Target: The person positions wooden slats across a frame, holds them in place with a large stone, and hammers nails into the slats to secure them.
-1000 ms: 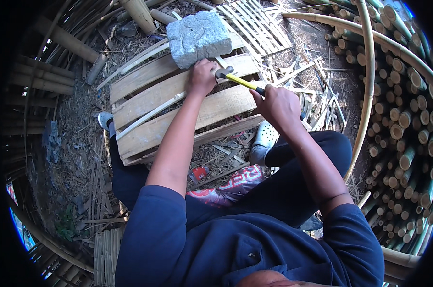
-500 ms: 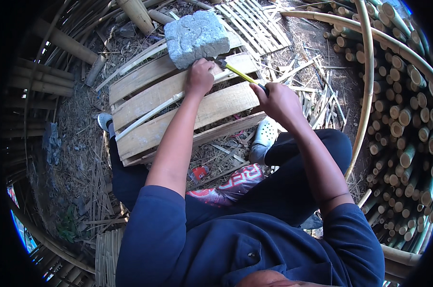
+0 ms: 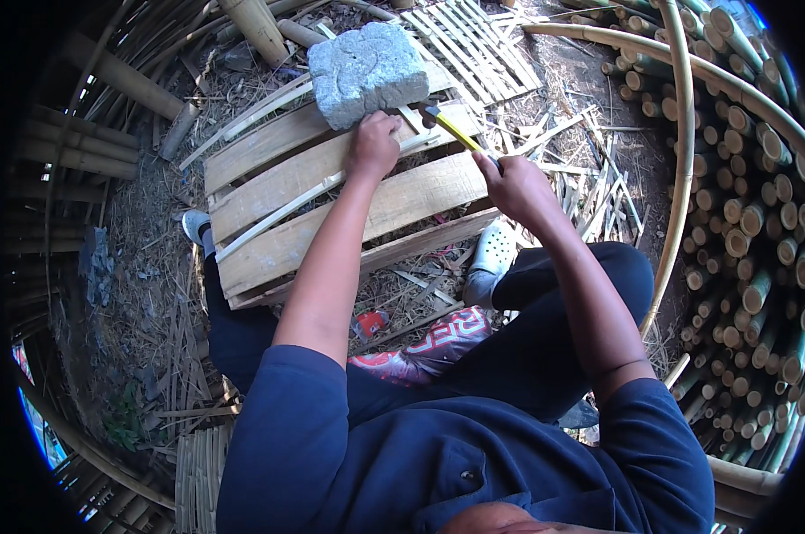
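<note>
My right hand [image 3: 516,189] is wrapped round the yellow handle of a hammer [image 3: 460,133]. The dark hammer head is above the far right part of a low slatted wooden platform [image 3: 420,198], just right of my left hand. My left hand [image 3: 376,144] rests on the platform against the near side of a rough grey stone block [image 3: 367,76]. Its fingers are curled together, and what they pinch is hidden. A long pale bamboo strip [image 3: 282,212] lies across the slats and passes under that hand. A short pale strip [image 3: 411,119] shows beside the fingertips.
Cut bamboo poles [image 3: 740,214] are stacked on the right, behind a bent bamboo rail [image 3: 683,160]. A slatted bamboo panel [image 3: 478,49] lies beyond the platform. Strips and shavings litter the ground. My legs flank the platform, and a red packet [image 3: 370,324] lies between them.
The hammer head has moved right, away from my left fingers, uncovering the short pale strip there. My right hand has shifted slightly right, while my left hand stays by the stone.
</note>
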Available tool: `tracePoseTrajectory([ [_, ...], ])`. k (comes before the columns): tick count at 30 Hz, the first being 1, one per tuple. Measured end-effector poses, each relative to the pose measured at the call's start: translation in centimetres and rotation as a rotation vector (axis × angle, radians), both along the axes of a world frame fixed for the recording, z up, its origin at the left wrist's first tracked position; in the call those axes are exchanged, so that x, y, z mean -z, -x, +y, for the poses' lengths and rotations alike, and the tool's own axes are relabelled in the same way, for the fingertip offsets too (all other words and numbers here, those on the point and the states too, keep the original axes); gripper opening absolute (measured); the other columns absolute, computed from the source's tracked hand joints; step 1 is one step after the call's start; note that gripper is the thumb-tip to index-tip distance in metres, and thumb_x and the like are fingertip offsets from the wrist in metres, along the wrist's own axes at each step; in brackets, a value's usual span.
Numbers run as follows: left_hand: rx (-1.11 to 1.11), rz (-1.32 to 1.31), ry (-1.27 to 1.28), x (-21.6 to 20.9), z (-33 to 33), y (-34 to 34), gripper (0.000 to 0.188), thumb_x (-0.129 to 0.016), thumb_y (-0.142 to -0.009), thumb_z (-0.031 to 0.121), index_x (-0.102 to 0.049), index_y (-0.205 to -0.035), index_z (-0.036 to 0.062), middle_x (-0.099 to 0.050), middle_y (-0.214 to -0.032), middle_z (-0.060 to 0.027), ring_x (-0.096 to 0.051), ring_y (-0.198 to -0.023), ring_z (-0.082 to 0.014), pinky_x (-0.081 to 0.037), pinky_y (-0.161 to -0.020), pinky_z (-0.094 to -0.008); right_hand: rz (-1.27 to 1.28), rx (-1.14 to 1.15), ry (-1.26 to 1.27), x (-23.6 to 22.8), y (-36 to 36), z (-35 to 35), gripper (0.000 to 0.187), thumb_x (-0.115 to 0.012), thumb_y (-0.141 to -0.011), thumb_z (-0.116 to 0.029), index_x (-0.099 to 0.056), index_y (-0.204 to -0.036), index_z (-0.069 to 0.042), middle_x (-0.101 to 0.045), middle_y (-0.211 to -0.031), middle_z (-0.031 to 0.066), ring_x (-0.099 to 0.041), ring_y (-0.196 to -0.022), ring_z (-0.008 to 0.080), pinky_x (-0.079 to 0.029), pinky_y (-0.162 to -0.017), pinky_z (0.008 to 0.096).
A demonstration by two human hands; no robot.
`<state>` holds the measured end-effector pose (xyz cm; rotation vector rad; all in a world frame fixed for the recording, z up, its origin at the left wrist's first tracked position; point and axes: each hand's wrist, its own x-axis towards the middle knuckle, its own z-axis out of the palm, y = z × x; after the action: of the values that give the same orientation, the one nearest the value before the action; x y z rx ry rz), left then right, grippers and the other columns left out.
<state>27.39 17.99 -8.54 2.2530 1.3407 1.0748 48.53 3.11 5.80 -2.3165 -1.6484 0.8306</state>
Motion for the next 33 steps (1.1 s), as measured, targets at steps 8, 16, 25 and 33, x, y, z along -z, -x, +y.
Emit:
tracePoseTrajectory([
  [8,-0.012,0.008,0.024,-0.4,-0.2,-0.4,0.021,-0.058,-0.087,-0.001,-0.077,-0.094,0.0045,-0.070,-0.100,-0.0146,-0.065,-0.101,-0.0341,-0.052,-0.088,-0.0424,-0.022,-0.008,-0.067,0.4,-0.2,-0.1,0.071,-0.050,-0.103,-0.057,-0.068,-0.079,0.008,-0.065,-0.070,0.0292,-0.067,-0.070,0.0449,-0.052,-0.071,0.0514],
  [16,-0.004,0.011,-0.011,0.0,0.1,0.0,0.022,-0.057,-0.086,-0.001,-0.076,-0.094,0.0049,-0.070,-0.101,-0.0144,-0.065,-0.101,-0.0342,-0.053,-0.088,-0.0425,-0.118,-0.066,-0.121,1.3,0.5,-0.3,0.069,-0.044,-0.106,-0.051,-0.070,-0.080,0.008,-0.067,-0.076,0.0320,-0.069,-0.079,0.0493,-0.053,-0.078,0.0562],
  [25,-0.022,0.001,0.042,-0.3,0.0,0.0,0.019,-0.058,-0.086,0.000,-0.076,-0.092,0.0048,-0.070,-0.100,-0.0141,-0.065,-0.101,-0.0338,-0.053,-0.087,-0.0425,-0.060,-0.043,-0.105,-0.9,0.9,-0.8,0.069,-0.043,-0.106,-0.053,-0.071,-0.083,0.007,-0.068,-0.077,0.0310,-0.069,-0.081,0.0494,-0.053,-0.080,0.0557],
  [33,-0.022,0.043,0.023,-0.3,-0.2,0.0,0.019,-0.058,-0.087,0.000,-0.075,-0.094,0.0050,-0.069,-0.102,-0.0143,-0.064,-0.104,-0.0344,-0.052,-0.089,-0.0426,-0.087,-0.061,-0.070,-0.4,0.8,-0.9,0.070,-0.043,-0.106,-0.052,-0.072,-0.083,0.007,-0.068,-0.080,0.0322,-0.069,-0.082,0.0497,-0.053,-0.081,0.0558],
])
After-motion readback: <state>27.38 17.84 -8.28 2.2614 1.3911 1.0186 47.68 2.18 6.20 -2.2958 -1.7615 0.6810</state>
